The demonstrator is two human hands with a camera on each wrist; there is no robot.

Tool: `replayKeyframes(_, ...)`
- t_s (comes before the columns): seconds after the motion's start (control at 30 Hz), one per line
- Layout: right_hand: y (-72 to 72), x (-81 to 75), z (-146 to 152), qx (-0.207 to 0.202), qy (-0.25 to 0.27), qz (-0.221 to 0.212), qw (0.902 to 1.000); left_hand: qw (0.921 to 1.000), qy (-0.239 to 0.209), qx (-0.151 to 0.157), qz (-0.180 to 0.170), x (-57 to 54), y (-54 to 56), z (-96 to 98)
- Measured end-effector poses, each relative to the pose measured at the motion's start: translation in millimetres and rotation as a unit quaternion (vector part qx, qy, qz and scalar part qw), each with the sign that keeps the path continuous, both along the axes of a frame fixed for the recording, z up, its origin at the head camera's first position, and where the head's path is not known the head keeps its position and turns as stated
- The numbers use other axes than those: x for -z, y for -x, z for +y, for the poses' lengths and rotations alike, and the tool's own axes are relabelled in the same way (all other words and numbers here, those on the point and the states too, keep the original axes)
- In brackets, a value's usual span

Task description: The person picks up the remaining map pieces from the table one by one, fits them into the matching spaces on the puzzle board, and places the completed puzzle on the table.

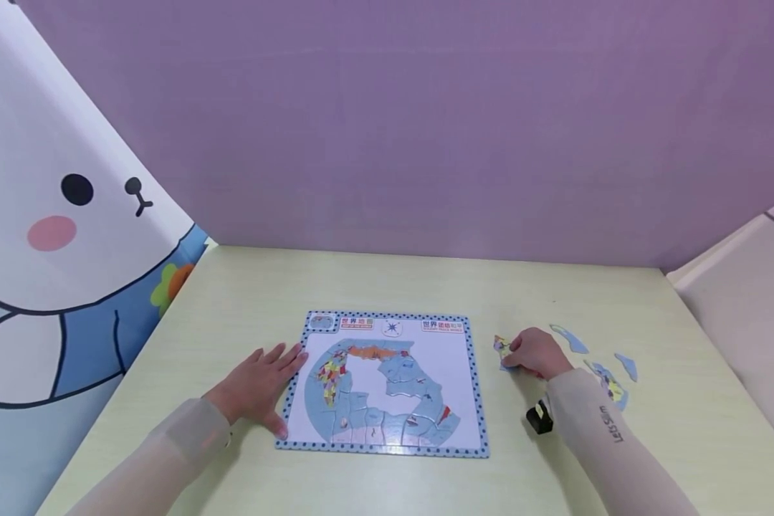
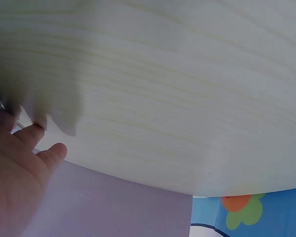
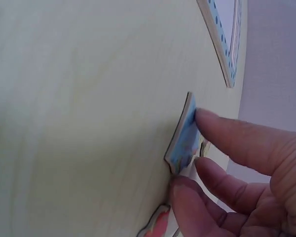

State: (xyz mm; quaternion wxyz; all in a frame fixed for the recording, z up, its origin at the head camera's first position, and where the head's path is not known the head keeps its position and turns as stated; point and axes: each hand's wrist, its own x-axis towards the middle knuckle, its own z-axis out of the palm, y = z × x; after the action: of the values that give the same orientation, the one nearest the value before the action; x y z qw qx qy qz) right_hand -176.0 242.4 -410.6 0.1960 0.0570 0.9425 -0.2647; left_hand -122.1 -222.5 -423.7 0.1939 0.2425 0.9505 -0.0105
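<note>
A world-map puzzle board (image 1: 478,387) with a dotted blue border lies flat on the table, its map partly filled with pieces around a white gap. My left hand (image 1: 258,383) rests with spread fingers on the board's left edge; the left wrist view catches only part of this hand (image 2: 19,168). To the right of the board, my right hand (image 1: 537,352) pinches a blue puzzle piece (image 3: 182,140) between thumb and fingertips, with the piece tilted. A colourful piece (image 1: 499,344) shows beside those fingers, and a red-topped piece (image 3: 158,224) lies just below them.
Several loose pieces lie right of my right hand, among them a narrow blue one (image 1: 570,339), a small blue one (image 1: 627,366) and a yellow-and-blue one (image 1: 614,390) partly behind the sleeve. A purple wall panel (image 1: 426,143) stands behind the table.
</note>
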Motion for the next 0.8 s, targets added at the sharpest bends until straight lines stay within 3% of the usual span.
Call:
replayKeyframes(0.57,-5.0,2.0,-7.4,-0.013,-0.026,0.0,0.9996,0.9999,-0.006,-0.01,-0.007,2.3,-1.0,0.7)
replayKeyframes(0.8,-6.9,-1.2,-10.9,-0.021,-0.048,-0.004,0.9986,1.0,-0.008,0.002,0.005,2.8,-2.0,-1.5)
